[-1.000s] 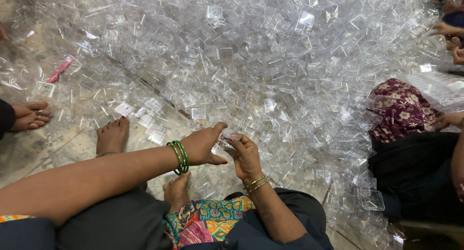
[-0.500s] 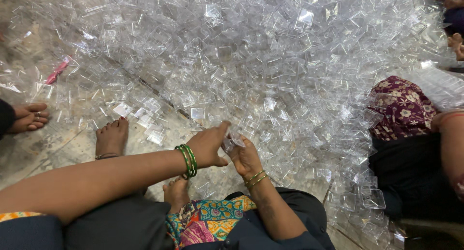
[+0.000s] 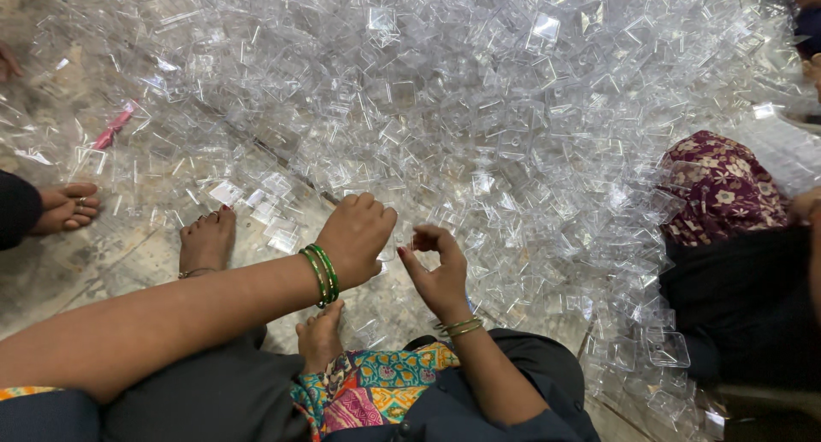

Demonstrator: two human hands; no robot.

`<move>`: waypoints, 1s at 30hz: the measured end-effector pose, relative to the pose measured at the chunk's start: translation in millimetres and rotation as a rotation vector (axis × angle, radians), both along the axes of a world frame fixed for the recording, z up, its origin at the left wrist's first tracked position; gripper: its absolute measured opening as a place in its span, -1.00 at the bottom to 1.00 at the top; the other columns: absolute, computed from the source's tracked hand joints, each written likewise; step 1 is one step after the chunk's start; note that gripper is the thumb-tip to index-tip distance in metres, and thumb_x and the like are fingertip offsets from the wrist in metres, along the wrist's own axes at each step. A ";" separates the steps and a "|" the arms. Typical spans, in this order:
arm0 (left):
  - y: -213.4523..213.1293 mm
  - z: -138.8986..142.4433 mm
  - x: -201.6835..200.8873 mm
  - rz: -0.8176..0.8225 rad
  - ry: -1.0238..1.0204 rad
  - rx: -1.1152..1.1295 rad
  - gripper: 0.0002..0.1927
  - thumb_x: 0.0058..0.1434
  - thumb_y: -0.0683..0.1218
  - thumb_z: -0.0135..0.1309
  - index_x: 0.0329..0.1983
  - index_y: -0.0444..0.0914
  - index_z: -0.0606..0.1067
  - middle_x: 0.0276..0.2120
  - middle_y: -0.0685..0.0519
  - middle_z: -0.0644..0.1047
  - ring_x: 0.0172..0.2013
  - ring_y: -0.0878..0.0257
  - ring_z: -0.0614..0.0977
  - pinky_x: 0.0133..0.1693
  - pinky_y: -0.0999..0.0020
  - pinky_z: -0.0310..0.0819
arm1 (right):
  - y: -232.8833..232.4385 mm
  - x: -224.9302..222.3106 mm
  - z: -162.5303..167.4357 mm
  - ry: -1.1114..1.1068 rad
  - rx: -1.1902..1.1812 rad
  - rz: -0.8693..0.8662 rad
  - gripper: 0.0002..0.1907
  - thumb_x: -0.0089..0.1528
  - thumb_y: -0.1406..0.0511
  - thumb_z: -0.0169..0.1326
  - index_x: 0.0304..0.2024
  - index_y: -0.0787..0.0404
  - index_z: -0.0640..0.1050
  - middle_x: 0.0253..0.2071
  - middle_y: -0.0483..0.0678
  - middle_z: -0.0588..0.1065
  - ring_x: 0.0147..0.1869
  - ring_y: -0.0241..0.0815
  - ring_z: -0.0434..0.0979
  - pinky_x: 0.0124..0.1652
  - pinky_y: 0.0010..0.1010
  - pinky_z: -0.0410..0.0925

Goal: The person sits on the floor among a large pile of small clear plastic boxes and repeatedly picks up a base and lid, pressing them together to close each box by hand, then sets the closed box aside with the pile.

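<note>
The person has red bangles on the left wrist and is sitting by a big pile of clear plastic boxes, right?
Almost. The head view shows the bangles on the left wrist are green, not red. The pile of clear plastic boxes is right.

Informal floor-level sorting or assembly workplace, probably a small workshop or a home used for piecework. A vast heap of small clear plastic boxes (image 3: 479, 126) covers the worn stone floor (image 3: 103, 262) from nine o'clock round to three o'clock, with no bench or table in view. Barefoot workers sit directly on the ground: a bare foot (image 3: 205, 241) at eight o'clock, another person's foot (image 3: 68, 207) at nine o'clock, and a seated person in a floral headscarf (image 3: 723, 185) at three o'clock.
</note>
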State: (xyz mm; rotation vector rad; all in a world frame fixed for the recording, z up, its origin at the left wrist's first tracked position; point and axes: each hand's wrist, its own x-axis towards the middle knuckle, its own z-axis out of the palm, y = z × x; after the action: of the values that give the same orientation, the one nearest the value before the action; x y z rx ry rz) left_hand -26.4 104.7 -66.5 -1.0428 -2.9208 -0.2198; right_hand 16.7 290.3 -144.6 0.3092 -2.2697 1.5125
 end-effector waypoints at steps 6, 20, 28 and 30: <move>2.6 1.7 7.3 -0.148 0.229 -0.027 -0.73 -0.03 -0.11 0.16 -0.26 -0.28 0.48 -0.29 -0.02 0.51 -0.12 0.09 0.48 -0.04 0.20 0.27 | -6.2 2.0 3.1 -0.016 0.115 -0.089 -0.88 0.27 0.34 0.21 -0.26 0.28 0.56 -0.37 -0.03 0.56 -0.30 -0.28 0.59 -0.24 -0.42 0.44; 9.2 12.6 7.1 -0.231 0.247 -0.036 -0.73 -0.11 -0.11 0.19 -0.31 -0.28 0.51 -0.32 0.00 0.50 -0.14 0.12 0.47 -0.07 0.24 0.28 | 5.4 -3.4 -3.2 0.010 0.325 -0.109 -0.88 0.23 0.32 0.19 -0.26 0.24 0.53 -0.37 -0.03 0.56 -0.30 -0.11 0.60 -0.28 -0.30 0.42; 9.1 6.9 7.6 -0.356 0.243 -0.188 -0.82 -0.08 -0.14 0.18 -0.37 -0.24 0.52 -0.32 0.01 0.50 -0.13 0.12 0.48 -0.07 0.26 0.29 | 5.5 -7.2 4.1 0.267 0.733 0.075 -0.85 0.12 0.38 0.18 -0.38 0.18 0.44 -0.44 -0.02 0.43 -0.36 0.04 0.45 -0.22 -0.15 0.28; 8.7 6.6 7.7 -0.338 0.248 -0.169 -0.78 -0.12 -0.13 0.18 -0.36 -0.25 0.52 -0.32 0.01 0.50 -0.13 0.12 0.48 -0.07 0.26 0.29 | 7.4 -9.4 -0.6 0.292 0.729 0.073 -0.85 0.12 0.40 0.17 -0.39 0.19 0.43 -0.45 -0.03 0.42 -0.37 0.03 0.45 -0.24 -0.15 0.27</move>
State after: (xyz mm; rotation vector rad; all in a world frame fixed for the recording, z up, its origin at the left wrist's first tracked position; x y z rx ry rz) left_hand -18.7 113.3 -59.9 -1.4678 -2.5645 0.1440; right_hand 7.4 297.7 -145.2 0.7598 -2.4875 0.5541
